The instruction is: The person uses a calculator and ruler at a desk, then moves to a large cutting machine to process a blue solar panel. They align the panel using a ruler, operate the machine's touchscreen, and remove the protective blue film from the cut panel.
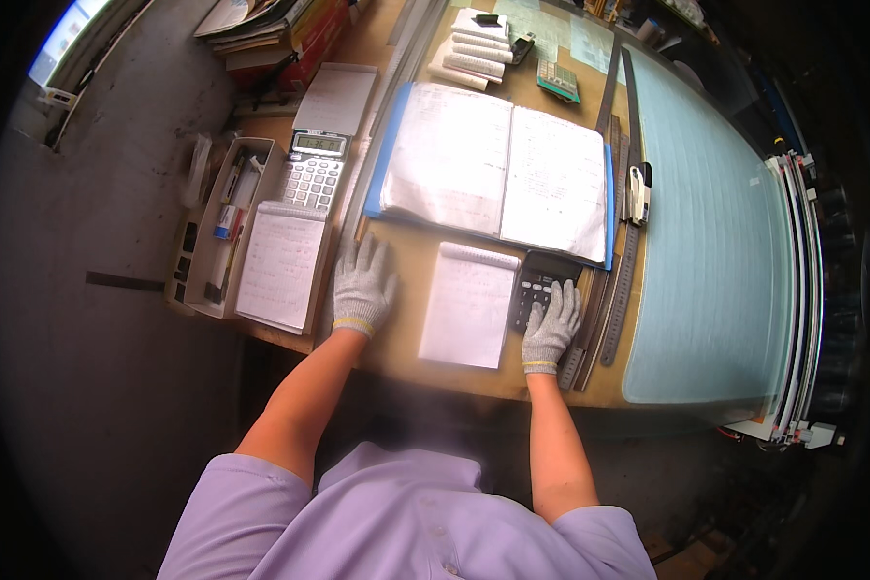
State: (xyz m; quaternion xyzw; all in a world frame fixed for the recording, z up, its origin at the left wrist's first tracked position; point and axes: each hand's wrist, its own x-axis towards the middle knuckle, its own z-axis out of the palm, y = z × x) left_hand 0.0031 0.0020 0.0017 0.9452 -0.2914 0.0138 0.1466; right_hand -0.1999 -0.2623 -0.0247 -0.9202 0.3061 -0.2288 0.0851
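Observation:
Both my hands wear grey knit gloves with a yellow stripe at the cuff. My left hand (362, 282) lies flat on the brown tabletop (389, 348), fingers stretched, holding nothing. My right hand (553, 329) rests over the lower right part of a black calculator (530, 290), fingers extended and covering some of its keys. Between the hands lies a white spiral notepad (471, 304) with faint writing. Beyond it, a thick open book of handwritten sheets (503, 164) sits in a blue folder (389, 155).
On the left are a silver calculator (314, 174), another notepad (282, 261) and an open box of pens (217, 280). Metal rulers (623, 280) and a stapler-like tool (638, 193) lie on the right, beside a pale blue sheet (710, 242). Stacked pads (474, 53) and a green calculator (558, 81) sit farther back.

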